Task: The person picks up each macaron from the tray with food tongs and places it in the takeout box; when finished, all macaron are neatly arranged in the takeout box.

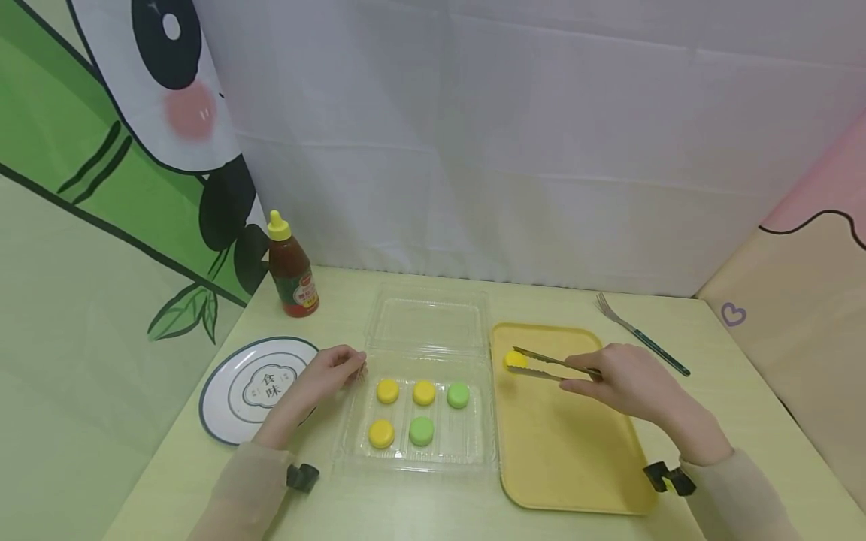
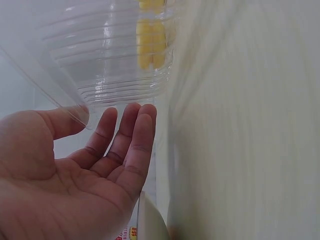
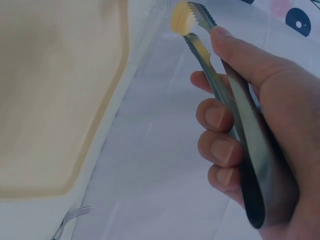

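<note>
My right hand [image 1: 619, 379] grips metal tongs [image 3: 240, 100] with serrated tips. A yellow macaron [image 1: 514, 361] is at the tongs' tips, over the far left part of the yellow tray [image 1: 568, 458]. To the left lies a clear plastic box [image 1: 399, 462], its lid [image 1: 429, 319] folded back. Yellow macarons [image 1: 381, 433] and green macarons [image 1: 422, 430] sit in its grooves. My left hand [image 2: 95, 165] holds the box's left rim, thumb on the edge and bent fingers beside its wall.
A white plate [image 1: 226, 391] with a blue rim lies left, partly behind the left forearm. Behind it stands a red sauce bottle [image 1: 294, 274] with a yellow cap. Beyond the tray's right side lies a fork [image 1: 643, 336]. A white curtain [image 1: 473, 150] hangs at the table's back edge.
</note>
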A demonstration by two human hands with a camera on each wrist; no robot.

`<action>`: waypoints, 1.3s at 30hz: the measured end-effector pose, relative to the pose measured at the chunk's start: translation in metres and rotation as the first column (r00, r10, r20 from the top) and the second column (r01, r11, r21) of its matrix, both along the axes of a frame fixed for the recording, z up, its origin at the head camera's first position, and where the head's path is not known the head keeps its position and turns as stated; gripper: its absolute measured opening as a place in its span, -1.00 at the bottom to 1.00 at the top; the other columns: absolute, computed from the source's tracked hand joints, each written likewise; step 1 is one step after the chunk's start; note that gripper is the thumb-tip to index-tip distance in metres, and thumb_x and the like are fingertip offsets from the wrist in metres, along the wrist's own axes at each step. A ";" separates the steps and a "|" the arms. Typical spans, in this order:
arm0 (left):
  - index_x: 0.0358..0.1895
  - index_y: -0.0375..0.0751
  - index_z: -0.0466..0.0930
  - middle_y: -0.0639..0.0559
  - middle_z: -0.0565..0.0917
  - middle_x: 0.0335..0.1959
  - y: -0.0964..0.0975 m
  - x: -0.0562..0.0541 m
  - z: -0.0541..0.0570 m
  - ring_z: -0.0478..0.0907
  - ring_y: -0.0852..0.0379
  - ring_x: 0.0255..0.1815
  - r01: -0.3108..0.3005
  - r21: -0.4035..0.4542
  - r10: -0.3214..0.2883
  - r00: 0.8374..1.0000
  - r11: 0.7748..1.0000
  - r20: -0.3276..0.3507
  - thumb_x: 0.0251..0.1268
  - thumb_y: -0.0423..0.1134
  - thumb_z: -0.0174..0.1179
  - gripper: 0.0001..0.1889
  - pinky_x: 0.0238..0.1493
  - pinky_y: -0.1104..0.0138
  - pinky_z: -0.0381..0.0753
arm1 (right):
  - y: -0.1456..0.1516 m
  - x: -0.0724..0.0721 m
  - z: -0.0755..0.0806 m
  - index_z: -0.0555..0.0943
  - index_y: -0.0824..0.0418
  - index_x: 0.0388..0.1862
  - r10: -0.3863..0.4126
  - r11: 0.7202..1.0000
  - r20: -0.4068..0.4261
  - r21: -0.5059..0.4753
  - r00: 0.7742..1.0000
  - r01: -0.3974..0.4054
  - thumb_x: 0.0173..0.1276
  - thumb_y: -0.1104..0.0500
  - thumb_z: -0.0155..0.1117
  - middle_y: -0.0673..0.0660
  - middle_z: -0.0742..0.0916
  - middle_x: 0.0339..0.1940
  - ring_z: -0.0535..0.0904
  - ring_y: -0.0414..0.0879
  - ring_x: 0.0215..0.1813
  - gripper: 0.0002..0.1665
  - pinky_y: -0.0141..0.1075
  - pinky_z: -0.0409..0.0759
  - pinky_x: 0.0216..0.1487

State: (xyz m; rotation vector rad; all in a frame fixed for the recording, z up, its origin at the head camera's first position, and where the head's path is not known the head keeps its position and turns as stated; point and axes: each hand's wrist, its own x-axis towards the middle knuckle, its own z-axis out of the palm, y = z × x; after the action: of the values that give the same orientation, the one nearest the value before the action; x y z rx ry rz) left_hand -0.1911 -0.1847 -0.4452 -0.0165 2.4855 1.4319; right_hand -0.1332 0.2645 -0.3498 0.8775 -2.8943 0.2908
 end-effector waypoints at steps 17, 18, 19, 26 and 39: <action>-0.05 -0.27 0.58 -0.04 0.59 -0.22 0.000 0.001 0.001 0.46 0.03 -0.15 0.004 -0.006 -0.004 1.000 1.000 0.002 0.58 -0.06 0.01 -0.68 -0.11 0.22 0.45 | -0.021 0.001 0.002 0.75 0.05 -0.11 0.097 0.995 -0.006 0.001 0.995 -0.097 0.36 -0.13 0.35 -0.27 0.56 -0.62 0.26 -0.43 -0.63 -0.68 -0.44 0.29 -0.57; -0.05 -0.27 0.58 -0.04 0.59 -0.22 0.000 0.001 0.002 0.46 0.03 -0.16 0.004 -0.006 -0.004 1.000 1.000 0.001 0.58 -0.06 0.00 -0.68 -0.11 0.22 0.45 | -0.023 0.001 0.002 0.75 0.05 -0.11 0.100 0.995 -0.002 0.001 0.995 -0.100 0.36 -0.13 0.34 -0.26 0.55 -0.63 0.26 -0.43 -0.63 -0.68 -0.44 0.29 -0.57; -0.05 -0.27 0.58 -0.04 0.59 -0.22 0.000 0.001 0.002 0.46 0.03 -0.16 0.005 -0.005 -0.005 1.000 1.000 0.001 0.58 -0.06 0.00 -0.68 -0.11 0.22 0.45 | -0.024 0.001 0.002 0.75 0.05 -0.11 0.105 0.994 0.000 0.000 0.994 -0.105 0.37 -0.13 0.34 -0.26 0.55 -0.63 0.26 -0.43 -0.63 -0.68 -0.43 0.29 -0.58; -0.07 -0.27 0.59 -0.04 0.59 -0.23 0.001 0.002 0.003 0.46 0.03 -0.17 0.003 0.002 -0.003 1.000 1.000 -0.006 0.57 -0.05 0.01 -0.67 -0.12 0.23 0.45 | -0.031 0.002 -0.001 0.75 0.06 -0.12 0.152 0.988 -0.015 -0.006 0.988 -0.152 0.35 -0.11 0.36 -0.21 0.60 -0.58 0.28 -0.43 -0.62 -0.69 -0.44 0.33 -0.56; -0.05 -0.26 0.59 -0.04 0.60 -0.20 0.001 0.003 0.004 0.46 0.02 -0.15 -0.002 -0.007 0.002 1.000 1.000 0.006 0.57 -0.04 0.02 -0.66 -0.10 0.23 0.46 | -0.042 0.005 -0.011 0.72 -0.01 -0.18 0.189 0.982 -0.010 -0.004 0.982 -0.189 0.34 -0.13 0.37 -0.27 0.52 -0.63 0.25 -0.43 -0.62 -0.74 -0.44 0.31 -0.55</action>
State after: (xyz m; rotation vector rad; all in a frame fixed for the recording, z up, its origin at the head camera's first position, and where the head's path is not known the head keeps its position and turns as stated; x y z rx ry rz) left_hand -0.1883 -0.1840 -0.4413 -0.0249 2.4864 1.4224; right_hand -0.1283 0.2220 -0.3604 1.1526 -2.8033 0.3086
